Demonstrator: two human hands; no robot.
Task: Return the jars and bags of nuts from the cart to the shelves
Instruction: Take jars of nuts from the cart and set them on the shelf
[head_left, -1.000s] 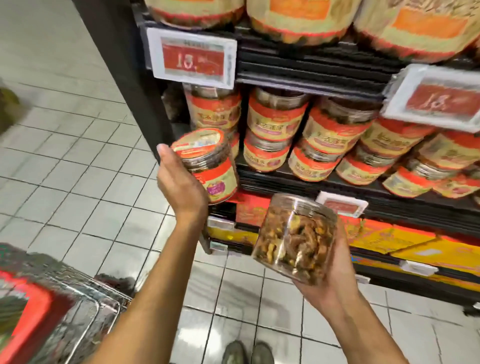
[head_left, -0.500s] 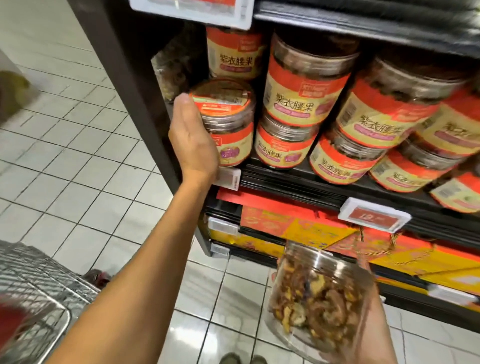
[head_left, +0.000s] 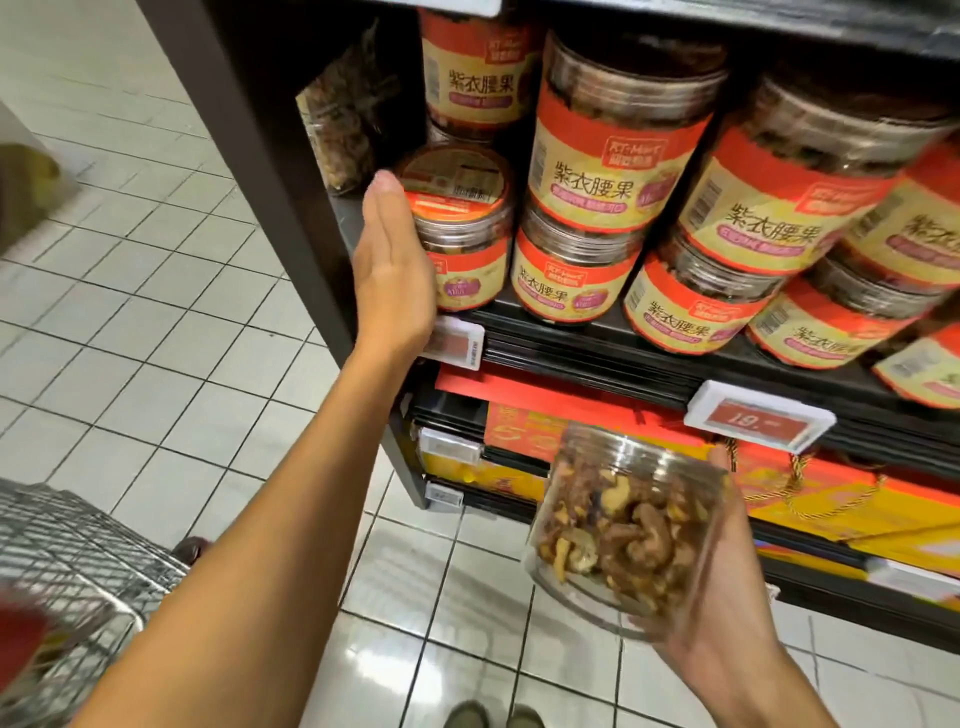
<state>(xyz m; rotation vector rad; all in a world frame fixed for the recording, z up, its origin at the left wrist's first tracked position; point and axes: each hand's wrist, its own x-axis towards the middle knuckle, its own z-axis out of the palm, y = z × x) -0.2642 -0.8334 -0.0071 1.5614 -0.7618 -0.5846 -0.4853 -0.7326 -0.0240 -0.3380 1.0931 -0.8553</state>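
A red-and-yellow labelled jar of nuts (head_left: 462, 228) sits at the left end of the middle shelf (head_left: 582, 340), beside a row of stacked jars with the same label (head_left: 613, 161). My left hand (head_left: 395, 270) holds it from its left side, with the thumb hidden. Lower down, in front of the bottom shelf, my right hand (head_left: 727, 618) cradles a clear unlabelled jar of mixed nuts (head_left: 623, 530), tilted on its side, fingers curled round its far side.
A wire shopping cart (head_left: 78, 545) stands at the lower left with something red in it. The dark shelf upright (head_left: 270, 156) is just left of my left hand. Yellow and red boxes (head_left: 841, 499) fill the bottom shelf. White price tags (head_left: 758, 421) hang along the edges. The floor is tiled.
My left hand has carried the labelled jar forward onto the left end of the shelf. The view has come closer, and my right hand with the clear jar has stayed low.
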